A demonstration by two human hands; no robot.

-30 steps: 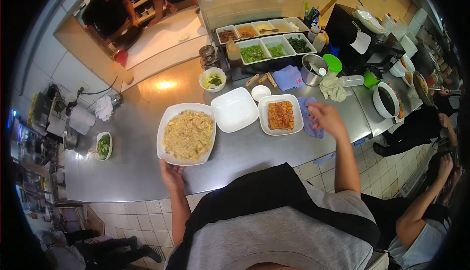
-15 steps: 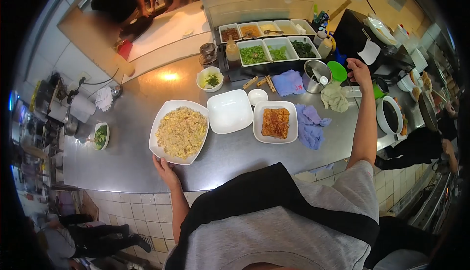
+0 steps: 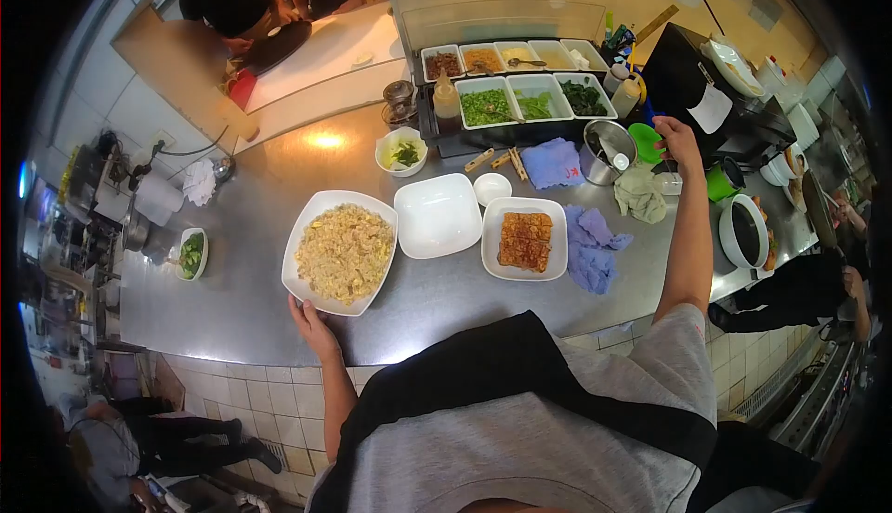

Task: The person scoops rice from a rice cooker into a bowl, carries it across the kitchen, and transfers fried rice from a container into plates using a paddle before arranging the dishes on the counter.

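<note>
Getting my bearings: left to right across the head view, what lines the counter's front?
White bowl of greens, white dish of rice, square white dish, white dish of browned slabs, crumpled purplish-blue cloth, white bowl with dark contents.

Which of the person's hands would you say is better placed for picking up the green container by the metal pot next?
The right hand, most likely: its fingers are at the green container, while the left hand is farther away, at the edge of the fried rice dish.

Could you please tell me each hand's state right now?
Left hand: fingers at the near edge of the fried rice dish; grip cannot be told.
Right hand: fingers curled by the green cup; whether they hold it cannot be told.
</note>
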